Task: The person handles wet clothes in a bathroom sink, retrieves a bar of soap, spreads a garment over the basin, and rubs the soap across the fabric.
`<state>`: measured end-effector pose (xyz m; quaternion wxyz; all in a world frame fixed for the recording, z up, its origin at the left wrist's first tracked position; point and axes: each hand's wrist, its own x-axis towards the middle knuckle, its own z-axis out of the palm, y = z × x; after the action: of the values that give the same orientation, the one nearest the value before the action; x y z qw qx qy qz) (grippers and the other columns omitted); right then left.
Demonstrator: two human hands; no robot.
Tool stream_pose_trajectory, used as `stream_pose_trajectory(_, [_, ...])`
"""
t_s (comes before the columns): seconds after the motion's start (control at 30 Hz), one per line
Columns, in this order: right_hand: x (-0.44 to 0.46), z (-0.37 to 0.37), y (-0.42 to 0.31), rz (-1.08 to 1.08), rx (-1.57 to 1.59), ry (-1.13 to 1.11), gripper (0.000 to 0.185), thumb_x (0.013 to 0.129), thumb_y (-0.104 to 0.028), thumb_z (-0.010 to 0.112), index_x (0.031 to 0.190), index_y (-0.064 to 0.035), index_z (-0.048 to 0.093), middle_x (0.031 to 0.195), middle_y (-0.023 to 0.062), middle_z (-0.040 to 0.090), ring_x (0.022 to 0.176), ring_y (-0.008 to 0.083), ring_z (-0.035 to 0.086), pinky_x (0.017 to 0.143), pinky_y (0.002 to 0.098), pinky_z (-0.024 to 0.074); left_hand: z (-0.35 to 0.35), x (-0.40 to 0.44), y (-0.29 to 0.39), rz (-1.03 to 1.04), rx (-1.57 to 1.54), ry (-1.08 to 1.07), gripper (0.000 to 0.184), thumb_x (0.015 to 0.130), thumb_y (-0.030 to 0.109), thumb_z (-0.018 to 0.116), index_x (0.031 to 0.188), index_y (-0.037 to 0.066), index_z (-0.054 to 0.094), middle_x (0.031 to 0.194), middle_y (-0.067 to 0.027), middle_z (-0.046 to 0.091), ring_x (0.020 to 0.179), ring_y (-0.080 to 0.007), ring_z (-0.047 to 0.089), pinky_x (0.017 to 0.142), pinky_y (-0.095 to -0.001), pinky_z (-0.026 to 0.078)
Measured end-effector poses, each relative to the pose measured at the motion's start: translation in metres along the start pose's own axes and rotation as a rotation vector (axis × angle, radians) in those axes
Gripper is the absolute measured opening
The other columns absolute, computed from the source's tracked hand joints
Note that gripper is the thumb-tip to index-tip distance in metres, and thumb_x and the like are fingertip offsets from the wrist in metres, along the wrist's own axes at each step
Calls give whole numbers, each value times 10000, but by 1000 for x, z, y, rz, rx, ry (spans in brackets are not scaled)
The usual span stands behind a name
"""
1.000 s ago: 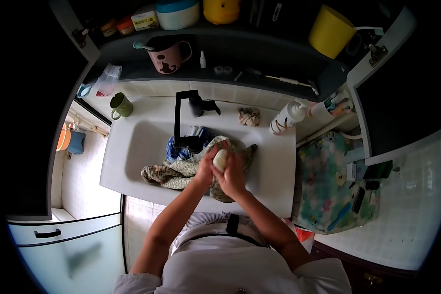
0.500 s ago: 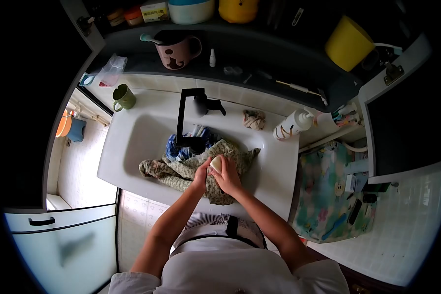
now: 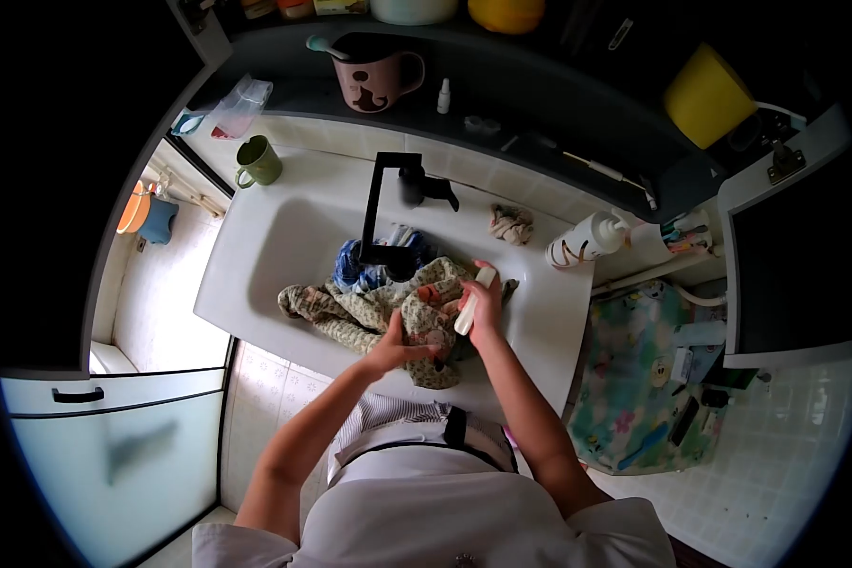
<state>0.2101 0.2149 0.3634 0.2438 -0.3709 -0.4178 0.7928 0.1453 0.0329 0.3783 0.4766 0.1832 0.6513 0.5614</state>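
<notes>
A pale bar, like soap (image 3: 474, 301), is in my right hand (image 3: 484, 308), its fingers wrapped along it above the right part of the cloth. My left hand (image 3: 392, 352) rests at the front of the patterned grey-green cloth (image 3: 355, 316), thumb and fingers spread, with nothing gripped between them. The cloth lies bunched in the white sink (image 3: 289, 246). Behind it sits a blue and white cloth (image 3: 352, 270), partly hidden under the black faucet (image 3: 374, 208).
A green mug (image 3: 259, 162) stands at the sink's back left corner. A crumpled cloth (image 3: 511, 224) and a white pump bottle (image 3: 582, 240) are on the back right rim. Above, a dark shelf holds a pink mug (image 3: 369, 83) and a yellow cup (image 3: 708, 98).
My hands have moved apart. The bar, earlier between both hands, is now in my right hand only, while my left hand has opened over the cloth. The whole view has shifted.
</notes>
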Motion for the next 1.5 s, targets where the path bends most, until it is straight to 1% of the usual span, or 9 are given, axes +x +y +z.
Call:
stream_pose_trajectory(0.37, [-49,46,65,-1047,-892,-536,331,702,-30,616,1022,-67,540,920,170,547,876,379,578,725,416,482,-27,34,-97,-144,-991,43,284,986,177,443,1243,65,489,1079,-96,613,943,-204,622,826,-359,527])
stream_pose_trajectory(0.53, [-8,29,58,-888,-959,-150,227,707,-17,578,923,-76,536,886,154,533,782,368,561,644,428,460,-22,34,-75,-206,-921,64,247,974,160,433,1185,73,530,1057,-94,628,955,-221,620,835,-380,525])
stream_pose_trajectory(0.67, [-56,30,85,-1044,-949,-803,362,629,-51,604,979,-101,523,890,135,479,908,366,491,857,455,409,-54,55,-127,-303,-1148,-330,205,962,188,449,1096,104,580,1041,-103,634,948,-255,619,857,-397,511])
stream_pose_trajectory(0.93, [-6,28,66,-946,-1130,-258,244,675,-45,612,914,-51,566,844,177,537,830,379,535,747,464,431,-31,43,-77,-345,-983,-4,302,955,307,491,1153,91,563,1064,-84,638,1011,-237,599,913,-411,475])
stream_pose_trajectory(1.0, [-35,39,85,-918,-1032,-558,332,653,-51,627,975,-57,547,847,172,525,859,360,534,757,461,421,-36,46,-82,-355,-1006,57,390,947,386,479,1130,57,579,1062,-123,643,937,-257,628,850,-402,512])
stream_pose_trajectory(1.1, [-57,34,96,-911,-1018,-925,425,595,-22,624,1004,-90,536,936,144,517,888,353,522,833,436,427,-69,64,-122,-508,-1312,-786,388,952,378,472,1067,26,591,982,-135,659,812,-259,646,807,-402,525])
stream_pose_trajectory(1.2, [-14,23,68,-1022,-1097,-524,361,669,0,607,1015,-85,548,913,147,539,902,354,558,756,479,456,-39,55,-94,-358,-1053,-8,418,947,380,498,1132,14,574,1082,-154,644,952,-262,637,923,-422,481])
stream_pose_trajectory(1.27, [16,2,62,-802,-1029,-154,349,692,11,590,1028,-58,525,951,183,558,883,393,563,749,482,461,-43,51,-96,-389,-1080,-100,419,955,332,483,1200,-5,531,1152,-179,613,1041,-311,601,958,-462,454])
stream_pose_trajectory(1.5, [31,-3,63,-603,-878,-367,634,747,-16,583,1347,-90,395,892,110,578,835,268,595,724,380,500,-31,45,-58,-327,-992,45,375,947,278,493,1208,11,525,1166,-175,607,1046,-328,599,953,-474,457])
